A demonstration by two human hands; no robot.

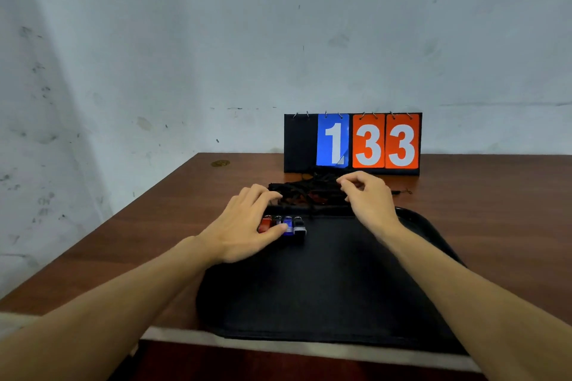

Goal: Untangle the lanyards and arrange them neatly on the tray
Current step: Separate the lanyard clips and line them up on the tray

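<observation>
A black tray (334, 288) lies on the brown table in front of me. Behind its far edge sits a tangled heap of black lanyards (309, 192). A row of small drives, red, black, blue (288, 226) and grey (299, 227), lies at the tray's far left corner, their cords leading into the heap. My left hand (244, 226) lies over the red drive with fingers stretched toward the tangle and its thumb touching the blue drive. My right hand (368, 198) hovers over the heap's right side, thumb and forefinger pinched together at a cord; whether a cord is caught between them is unclear.
A flip scoreboard (353, 142) showing 1 and 33 stands upright just behind the lanyards. A small cord end (402, 192) lies on the table to the right of my right hand. The wooden table (185, 204) ends at a wall behind and drops off on the left.
</observation>
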